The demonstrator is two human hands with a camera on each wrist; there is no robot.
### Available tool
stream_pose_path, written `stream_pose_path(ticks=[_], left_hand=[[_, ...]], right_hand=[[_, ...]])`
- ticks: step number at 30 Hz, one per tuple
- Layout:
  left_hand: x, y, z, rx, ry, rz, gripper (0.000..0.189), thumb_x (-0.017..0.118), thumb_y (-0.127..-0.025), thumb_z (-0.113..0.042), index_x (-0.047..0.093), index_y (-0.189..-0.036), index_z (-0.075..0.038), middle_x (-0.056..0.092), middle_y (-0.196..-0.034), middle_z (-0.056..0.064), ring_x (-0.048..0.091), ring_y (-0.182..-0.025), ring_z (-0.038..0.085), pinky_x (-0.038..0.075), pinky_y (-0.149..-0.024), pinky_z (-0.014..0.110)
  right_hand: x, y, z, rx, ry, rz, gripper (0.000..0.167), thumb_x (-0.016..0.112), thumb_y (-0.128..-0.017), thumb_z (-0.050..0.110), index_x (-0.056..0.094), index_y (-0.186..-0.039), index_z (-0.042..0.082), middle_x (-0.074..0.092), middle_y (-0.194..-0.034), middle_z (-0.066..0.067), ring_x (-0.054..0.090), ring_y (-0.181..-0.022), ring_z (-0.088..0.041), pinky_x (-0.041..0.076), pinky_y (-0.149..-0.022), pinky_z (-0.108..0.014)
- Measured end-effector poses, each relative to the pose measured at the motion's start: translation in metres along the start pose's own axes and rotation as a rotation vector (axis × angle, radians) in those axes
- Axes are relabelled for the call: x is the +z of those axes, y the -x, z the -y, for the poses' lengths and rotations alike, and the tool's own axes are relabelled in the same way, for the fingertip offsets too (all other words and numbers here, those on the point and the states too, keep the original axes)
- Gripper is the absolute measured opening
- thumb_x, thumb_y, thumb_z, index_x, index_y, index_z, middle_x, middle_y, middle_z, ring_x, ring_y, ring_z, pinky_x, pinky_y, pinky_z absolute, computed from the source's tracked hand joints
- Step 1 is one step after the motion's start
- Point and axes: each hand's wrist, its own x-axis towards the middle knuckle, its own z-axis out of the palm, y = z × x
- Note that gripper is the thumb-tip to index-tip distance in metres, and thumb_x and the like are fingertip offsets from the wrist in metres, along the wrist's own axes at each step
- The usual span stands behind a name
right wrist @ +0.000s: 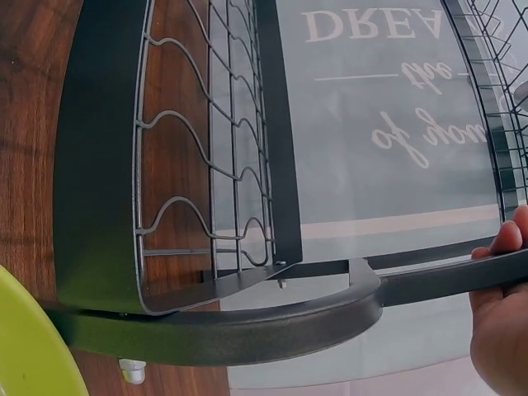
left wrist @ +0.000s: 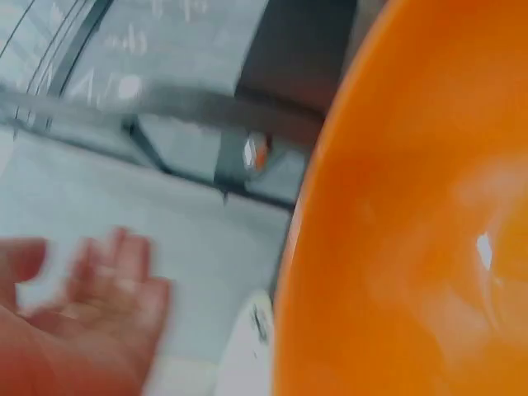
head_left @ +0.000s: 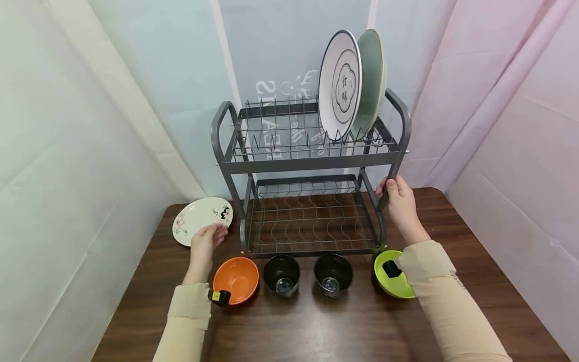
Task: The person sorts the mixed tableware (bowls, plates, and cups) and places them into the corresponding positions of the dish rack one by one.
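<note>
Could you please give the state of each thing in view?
Rack, upright
Right hand, gripping rack
Left hand, open, holding nothing
Dark-rimmed plate, on edge in rack
Green plate, on edge in rack
Oval plate, lying flat
Orange bowl, upright, empty
Left black bowl, upright, empty
Right black bowl, upright, empty
Lime bowl, upright, partly hidden

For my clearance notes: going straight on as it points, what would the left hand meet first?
The left hand would likely meet the rack first, at its left side; depth over the plate is unclear.
</note>
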Motion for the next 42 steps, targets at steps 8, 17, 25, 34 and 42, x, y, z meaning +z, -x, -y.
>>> stream_pose_path(ticks=[8, 17, 25, 34, 42], left_hand=[[-0.059, 0.001, 0.024, -0.411, 0.028, 0.135, 0.057, 0.020, -0.101, -0.026, 0.018, -0.140, 0.014, 0.066, -0.092, 0.005, 0.065, -0.085, 0.012, 0.053, -0.083, 0.029], [-0.076, -0.008, 0.033, -0.458, 0.214, 0.101, 0.063, 0.013, -0.101, -0.034, -0.006, -0.144, 0.008, 0.063, -0.086, 0.003, 0.064, -0.091, 0.011, 0.043, -0.099, 0.029], [-0.074, -0.012, 0.035, -0.441, 0.324, 0.036, 0.066, 0.013, -0.100, -0.037, -0.013, -0.144, 0.004, 0.063, -0.080, 0.001, 0.065, -0.092, 0.011, 0.039, -0.103, 0.028], [-0.072, -0.020, 0.037, -0.450, 0.309, 0.044, 0.061, 0.020, -0.101, -0.031, -0.004, -0.145, 0.004, 0.062, -0.081, 0.003, 0.066, -0.084, 0.010, 0.045, -0.096, 0.024], [-0.069, -0.034, 0.033, -0.481, 0.241, 0.015, 0.057, 0.021, -0.101, -0.026, -0.005, -0.148, -0.006, 0.063, -0.072, 0.002, 0.067, -0.074, 0.008, 0.050, -0.086, 0.021]], right_hand=[[0.004, 0.000, 0.001, 0.021, -0.004, -0.006, 0.025, 0.035, -0.100, 0.024, 0.049, -0.094, 0.004, 0.057, -0.075, 0.010, 0.055, -0.071, -0.003, 0.047, -0.068, -0.015], [0.009, 0.004, 0.017, 0.015, -0.028, -0.027, 0.030, 0.036, -0.099, 0.021, 0.046, -0.093, -0.006, 0.057, -0.071, 0.009, 0.055, -0.068, -0.004, 0.047, -0.066, -0.015], [0.006, 0.002, 0.005, 0.030, 0.016, -0.026, 0.027, 0.036, -0.100, 0.022, 0.048, -0.094, -0.001, 0.057, -0.073, 0.012, 0.054, -0.069, -0.003, 0.047, -0.067, -0.015], [0.003, 0.004, 0.001, 0.014, 0.012, -0.048, 0.028, 0.036, -0.099, 0.028, 0.049, -0.092, 0.003, 0.057, -0.072, 0.013, 0.054, -0.069, -0.002, 0.046, -0.066, -0.014], [0.004, 0.003, -0.001, -0.001, 0.010, -0.058, 0.034, 0.036, -0.099, 0.025, 0.047, -0.097, -0.007, 0.057, -0.071, 0.013, 0.054, -0.067, -0.002, 0.046, -0.064, -0.014]])
